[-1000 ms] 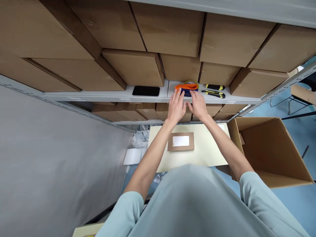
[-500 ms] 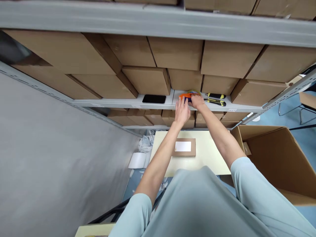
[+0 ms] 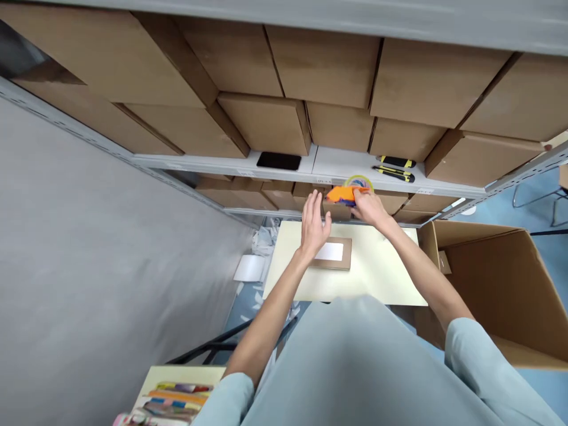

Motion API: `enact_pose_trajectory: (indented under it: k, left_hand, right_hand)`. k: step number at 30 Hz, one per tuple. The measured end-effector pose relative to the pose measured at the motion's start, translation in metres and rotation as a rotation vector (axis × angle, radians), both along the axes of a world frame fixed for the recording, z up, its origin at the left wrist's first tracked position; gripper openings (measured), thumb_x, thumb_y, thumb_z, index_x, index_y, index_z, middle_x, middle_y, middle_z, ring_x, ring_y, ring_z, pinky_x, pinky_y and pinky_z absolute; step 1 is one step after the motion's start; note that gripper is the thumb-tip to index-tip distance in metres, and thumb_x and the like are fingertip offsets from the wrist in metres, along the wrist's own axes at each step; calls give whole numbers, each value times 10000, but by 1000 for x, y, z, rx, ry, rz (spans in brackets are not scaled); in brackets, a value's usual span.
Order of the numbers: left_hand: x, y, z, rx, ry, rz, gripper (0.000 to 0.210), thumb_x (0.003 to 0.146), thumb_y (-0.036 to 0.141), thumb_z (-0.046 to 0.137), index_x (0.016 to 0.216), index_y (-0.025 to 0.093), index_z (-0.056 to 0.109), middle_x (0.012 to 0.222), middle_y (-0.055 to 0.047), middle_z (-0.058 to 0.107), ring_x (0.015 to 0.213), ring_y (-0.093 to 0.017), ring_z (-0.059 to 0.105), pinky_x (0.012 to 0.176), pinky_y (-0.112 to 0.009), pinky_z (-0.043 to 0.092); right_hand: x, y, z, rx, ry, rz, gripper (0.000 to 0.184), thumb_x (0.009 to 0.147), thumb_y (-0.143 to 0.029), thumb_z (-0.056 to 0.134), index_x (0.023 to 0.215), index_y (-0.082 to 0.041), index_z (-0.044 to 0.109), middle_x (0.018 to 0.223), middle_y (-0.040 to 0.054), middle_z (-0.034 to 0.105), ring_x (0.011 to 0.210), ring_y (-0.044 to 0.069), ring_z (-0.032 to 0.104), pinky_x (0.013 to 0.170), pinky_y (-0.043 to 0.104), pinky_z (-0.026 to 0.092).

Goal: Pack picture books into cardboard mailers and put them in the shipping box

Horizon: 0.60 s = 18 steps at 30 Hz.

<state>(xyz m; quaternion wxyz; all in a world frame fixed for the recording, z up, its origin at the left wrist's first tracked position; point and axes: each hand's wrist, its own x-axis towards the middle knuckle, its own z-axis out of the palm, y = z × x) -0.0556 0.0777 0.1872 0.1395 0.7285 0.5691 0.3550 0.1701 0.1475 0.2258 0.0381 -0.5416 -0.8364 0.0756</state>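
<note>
My right hand point(image 3: 370, 207) is closed on an orange and blue tape dispenser point(image 3: 344, 194), held in front of the shelf's edge. A tape roll point(image 3: 360, 182) with a yellow-green rim shows on its far side. My left hand point(image 3: 314, 223) is open just left of the dispenser, apart from it, fingers stretched out and pointing up. Below the hands, a small flat cardboard box point(image 3: 347, 260) with a white label point(image 3: 331, 252) lies on a pale yellow table point(image 3: 377, 278); the left hand hides its left part.
Cardboard boxes point(image 3: 266, 127) fill the grey shelf point(image 3: 341, 165). A black phone point(image 3: 278, 161) and yellow-black utility knives point(image 3: 394, 173) lie along its front. A large open carton point(image 3: 497, 290) stands right of the table. Wall point(image 3: 110, 266) at left; lower left, a side table point(image 3: 173, 374) holds coloured items.
The tape dispenser has come off the shelf in my right hand, toward me. My left hand has let go of it and moved slightly left and down, fingers now spread.
</note>
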Motion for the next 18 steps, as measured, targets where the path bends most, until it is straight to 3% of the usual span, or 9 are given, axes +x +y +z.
enact_pose_trajectory:
  k: [4,10,13,18]
  left_hand:
    - [2,-62,-25,-76,-26,9,685,1143,452,374,1762,184,260,1760,-186,442,1676,-308,364,1391,-536,317]
    - [7,-116,-55,-251,-101,-30,472,1123,425,457,1511,203,608,1506,-167,678,1467,-298,599,1290,-489,477]
    - [5,-126,-56,-292,-168,-74,385,1114,390,499,1404,216,683,1385,-134,742,1359,-272,671,1233,-449,532]
    - [-1,-128,-49,-366,-257,-123,307,1106,376,553,1317,246,734,1294,-92,777,1228,-246,734,1137,-424,594]
  right_hand:
    - [9,-88,-36,-149,42,49,598,1081,-485,602,1472,-40,520,1250,286,778,1202,449,739,1092,538,561]
    - [14,-173,-83,-391,52,-114,702,1053,-570,618,1514,-48,534,1234,272,797,1196,462,758,1004,517,617]
    - [15,-195,-91,-456,112,-166,699,1052,-637,616,1469,-77,582,1226,258,798,1169,452,771,974,512,632]
    - [19,-213,-88,-519,211,-202,640,1057,-654,639,1414,-124,600,1193,216,792,1136,409,775,937,484,634]
